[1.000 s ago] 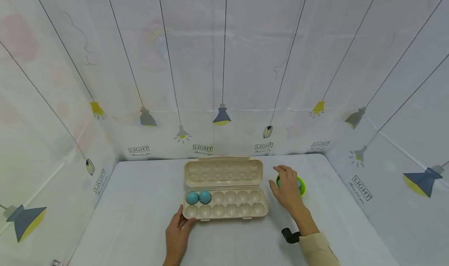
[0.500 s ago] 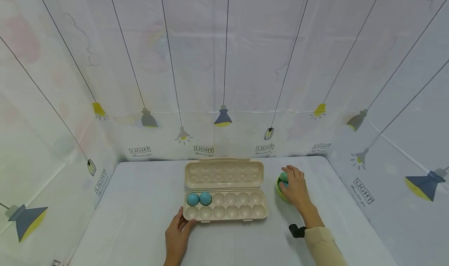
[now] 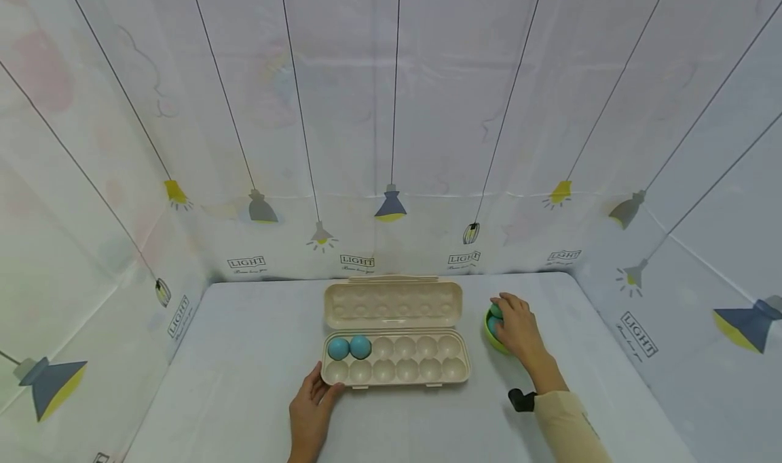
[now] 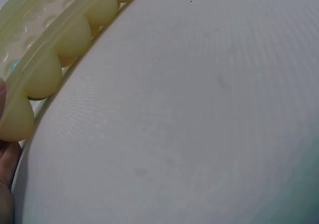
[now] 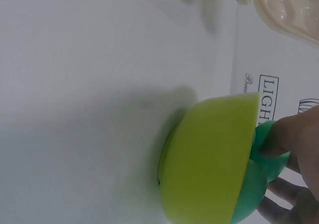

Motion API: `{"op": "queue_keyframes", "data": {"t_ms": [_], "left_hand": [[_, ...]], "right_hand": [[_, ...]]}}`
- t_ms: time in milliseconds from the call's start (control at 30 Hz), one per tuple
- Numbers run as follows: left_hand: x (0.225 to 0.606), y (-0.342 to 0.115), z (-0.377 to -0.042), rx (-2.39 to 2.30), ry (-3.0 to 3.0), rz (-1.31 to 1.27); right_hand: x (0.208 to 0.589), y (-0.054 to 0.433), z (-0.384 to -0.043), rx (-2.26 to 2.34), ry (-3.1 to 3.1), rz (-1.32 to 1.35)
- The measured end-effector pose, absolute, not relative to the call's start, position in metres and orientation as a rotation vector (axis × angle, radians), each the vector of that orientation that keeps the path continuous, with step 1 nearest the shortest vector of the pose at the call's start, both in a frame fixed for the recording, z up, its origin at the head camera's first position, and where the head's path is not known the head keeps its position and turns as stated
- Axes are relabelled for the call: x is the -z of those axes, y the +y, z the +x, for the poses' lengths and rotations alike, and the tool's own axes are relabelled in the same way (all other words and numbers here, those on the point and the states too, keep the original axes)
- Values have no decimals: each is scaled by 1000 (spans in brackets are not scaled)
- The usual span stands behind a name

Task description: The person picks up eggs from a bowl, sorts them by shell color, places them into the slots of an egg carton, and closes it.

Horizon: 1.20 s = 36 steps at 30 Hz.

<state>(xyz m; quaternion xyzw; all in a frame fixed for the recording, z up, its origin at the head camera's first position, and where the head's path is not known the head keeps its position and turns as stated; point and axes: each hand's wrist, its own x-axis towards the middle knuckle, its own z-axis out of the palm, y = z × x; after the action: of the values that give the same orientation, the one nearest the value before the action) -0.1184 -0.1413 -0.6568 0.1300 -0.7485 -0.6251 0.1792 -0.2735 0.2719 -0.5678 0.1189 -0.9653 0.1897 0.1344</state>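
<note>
In the head view a beige egg carton (image 3: 406,369) lies with its lid raised at the back. Two blue eggs (image 3: 339,348) sit side by side in its back row at the left. My left hand (image 3: 313,409) grips the carton's front left corner, fingers at the side and thumb at the front. Off to the right, my right hand (image 3: 519,327) reaches over a lime-green bowl (image 5: 209,159). Its thumb and fingers pinch a green egg (image 5: 275,164) at the bowl's rim. Another green egg (image 5: 250,191) lies beside it in the bowl; deeper contents are hidden.
A white cloth covers the table (image 3: 244,334). White sheets printed with hanging lamps form a wall (image 3: 427,110) behind it and on both sides. A black wrist mount (image 3: 522,400) sticks out from the right forearm, low over the table.
My right hand has come down into the bowl from above and closed its fingers on a green egg. The left hand stays on the carton.
</note>
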Motion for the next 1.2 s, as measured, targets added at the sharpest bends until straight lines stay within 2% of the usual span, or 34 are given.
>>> {"op": "queue_keyframes", "data": {"t_ms": [667,1200], "left_hand": [[654,-141,-117,1764,-2059,327],[656,-141,-118,1776,-2057,331]], "right_hand": [[570,271,-282,-153,-2882,397],[568,272,-277,-153,-2803,376]]}}
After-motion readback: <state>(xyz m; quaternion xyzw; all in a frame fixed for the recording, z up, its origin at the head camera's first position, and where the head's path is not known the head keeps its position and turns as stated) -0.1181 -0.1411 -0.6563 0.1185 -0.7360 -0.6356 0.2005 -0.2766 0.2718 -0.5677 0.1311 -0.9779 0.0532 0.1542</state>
